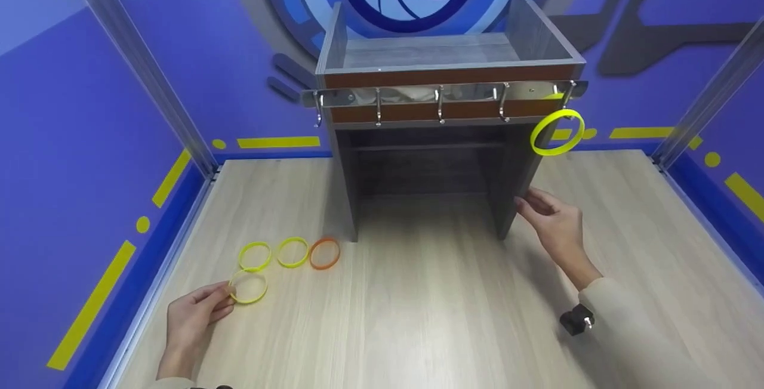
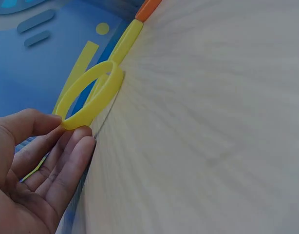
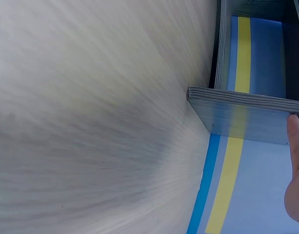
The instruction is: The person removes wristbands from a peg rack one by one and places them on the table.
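On the left, my left hand (image 1: pixel 194 317) pinches a yellow silicone wristband (image 2: pixel 93 100) between thumb and fingers, by its near edge. That band is tilted over the tabletop, close to two more yellow wristbands (image 1: pixel 255 256) and an orange wristband (image 1: pixel 324 253) lying in a row. My right hand (image 1: pixel 555 222) holds the front edge of the right side panel of a grey wooden rack (image 1: pixel 507 186). In the right wrist view the thumb (image 3: pixel 296 141) meets the panel's edge, and most of the other fingers are out of sight.
A metal strip with several hooks (image 1: pixel 440 104) runs across the rack's front. From its rightmost hook hangs a yellow wristband (image 1: pixel 558 151). Blue printed walls (image 1: pixel 107 114) enclose the wooden tabletop (image 1: pixel 412 311) at the back and both sides.
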Demonstrator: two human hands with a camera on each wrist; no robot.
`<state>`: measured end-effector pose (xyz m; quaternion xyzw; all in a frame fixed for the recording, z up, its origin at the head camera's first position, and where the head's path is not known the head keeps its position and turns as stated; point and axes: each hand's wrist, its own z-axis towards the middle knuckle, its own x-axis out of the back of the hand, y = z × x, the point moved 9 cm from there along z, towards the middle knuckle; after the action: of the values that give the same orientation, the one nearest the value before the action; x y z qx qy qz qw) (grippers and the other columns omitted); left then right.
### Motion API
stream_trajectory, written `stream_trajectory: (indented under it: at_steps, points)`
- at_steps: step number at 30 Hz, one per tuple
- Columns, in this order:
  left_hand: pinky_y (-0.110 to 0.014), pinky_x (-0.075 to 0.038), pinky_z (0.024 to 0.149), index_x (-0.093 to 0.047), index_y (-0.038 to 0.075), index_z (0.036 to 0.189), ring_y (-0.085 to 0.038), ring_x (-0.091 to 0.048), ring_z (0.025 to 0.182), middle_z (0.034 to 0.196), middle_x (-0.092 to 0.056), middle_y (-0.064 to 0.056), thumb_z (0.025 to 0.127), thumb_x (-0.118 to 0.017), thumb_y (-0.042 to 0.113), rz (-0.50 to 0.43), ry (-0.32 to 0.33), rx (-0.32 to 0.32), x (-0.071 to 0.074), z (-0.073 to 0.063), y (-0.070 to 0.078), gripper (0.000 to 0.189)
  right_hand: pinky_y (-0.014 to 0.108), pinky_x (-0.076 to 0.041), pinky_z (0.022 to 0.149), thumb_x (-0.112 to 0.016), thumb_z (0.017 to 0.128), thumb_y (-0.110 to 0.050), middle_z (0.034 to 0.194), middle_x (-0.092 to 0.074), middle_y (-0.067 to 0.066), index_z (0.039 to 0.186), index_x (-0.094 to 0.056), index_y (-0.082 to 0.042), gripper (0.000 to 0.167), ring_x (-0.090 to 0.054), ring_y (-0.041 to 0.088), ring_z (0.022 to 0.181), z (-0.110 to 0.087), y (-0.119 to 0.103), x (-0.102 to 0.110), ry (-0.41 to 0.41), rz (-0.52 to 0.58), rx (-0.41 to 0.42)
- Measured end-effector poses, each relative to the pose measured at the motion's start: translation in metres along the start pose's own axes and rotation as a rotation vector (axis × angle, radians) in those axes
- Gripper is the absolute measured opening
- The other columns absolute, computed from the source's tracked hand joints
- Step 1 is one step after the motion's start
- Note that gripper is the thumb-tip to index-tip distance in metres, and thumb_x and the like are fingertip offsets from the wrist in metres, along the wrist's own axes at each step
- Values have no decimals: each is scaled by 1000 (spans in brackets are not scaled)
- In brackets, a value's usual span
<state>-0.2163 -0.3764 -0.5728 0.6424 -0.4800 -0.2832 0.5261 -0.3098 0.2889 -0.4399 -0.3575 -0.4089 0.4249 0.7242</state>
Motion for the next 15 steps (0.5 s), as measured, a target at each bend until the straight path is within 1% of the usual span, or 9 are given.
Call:
stream_trajectory:
  at_steps: [4, 8, 11, 15]
  points:
    - [-27, -66, 73, -68, -16, 125, -11, -76, 75, 88, -79, -6, 100, -73, 5, 48, 7, 24, 4, 0, -2, 33, 11, -58, 82, -77, 96, 1, 115, -74, 27, 123, -73, 12, 29, -71, -8, 91, -1, -1, 0, -7, 1, 0]
    - [-26, -66, 68, -70, -16, 121, -12, -75, 71, 84, -77, -6, 100, -71, 5, 132, 12, 44, 6, -2, 1, 31, 11, -58, 82, -76, 97, 0, 116, -74, 27, 124, -72, 12, 29, -71, -8, 92, 0, -1, 0, -13, -2, -5]
    - [-26, -65, 67, -70, -16, 121, -12, -75, 71, 83, -77, -7, 100, -70, 6, 192, 24, 40, 8, -3, 5, 30, 12, -58, 83, -76, 97, 0, 118, -74, 27, 125, -72, 11, 30, -71, -8, 93, 0, 0, 0, -18, 5, -15]
    - [-25, -65, 65, -72, -14, 119, -12, -74, 72, 85, -78, -9, 100, -72, 9, 274, 51, 6, 10, -3, 12, 30, 12, -58, 84, -76, 98, -2, 119, -73, 26, 125, -72, 11, 31, -70, -8, 94, 0, 1, -1, -25, 2, -24]
